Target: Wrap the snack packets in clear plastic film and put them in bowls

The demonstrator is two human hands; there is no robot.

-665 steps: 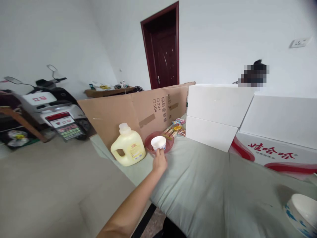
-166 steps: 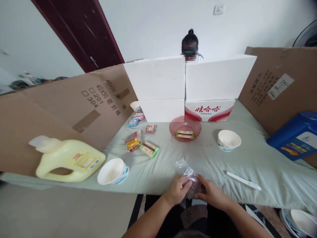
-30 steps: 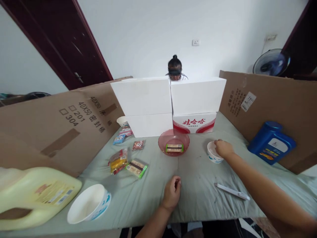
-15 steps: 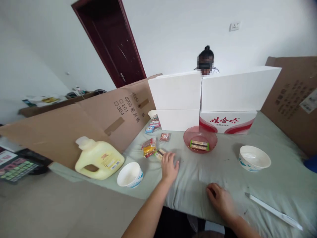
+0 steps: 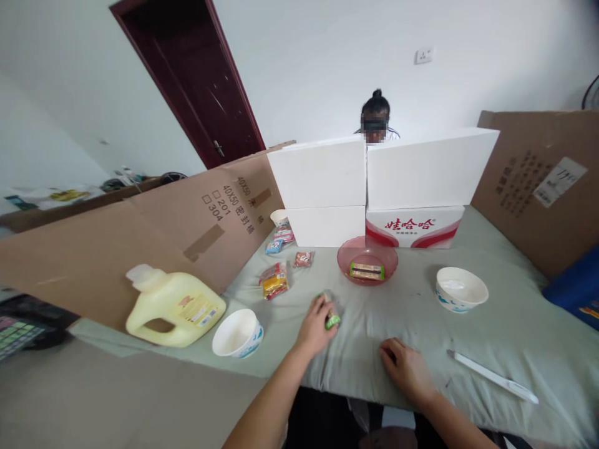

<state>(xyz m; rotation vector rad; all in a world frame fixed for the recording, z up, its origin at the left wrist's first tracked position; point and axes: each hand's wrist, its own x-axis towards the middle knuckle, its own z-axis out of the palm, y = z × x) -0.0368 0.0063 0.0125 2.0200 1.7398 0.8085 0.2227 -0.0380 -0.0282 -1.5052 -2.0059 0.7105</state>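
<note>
In my left hand (image 5: 318,325) is a small wrapped snack pack (image 5: 332,319) with green ends, gripped just above the cloth. A similar green-ended pack (image 5: 367,271) lies inside the translucent pink bowl (image 5: 345,272), ahead and to the right of that hand. My right hand (image 5: 406,369) rests loosely curled near the table's front edge; what its fingers hold, if anything, is hidden. Beyond my left hand lie red and yellow snack packets (image 5: 274,282) and a small reddish-brown packet (image 5: 304,259).
A yellow jug (image 5: 180,308) and a white paper bowl (image 5: 238,333) stand at the left. Another paper bowl (image 5: 461,289) and a white utility knife (image 5: 493,376) are at the right. White boxes (image 5: 322,187) and cardboard panels (image 5: 196,231) wall the table; a person (image 5: 375,118) is behind.
My left hand has closed on the green-ended snack pack and drawn it away from the other packets, towards me. My right hand stays in about the same place. The view has shifted slightly.
</note>
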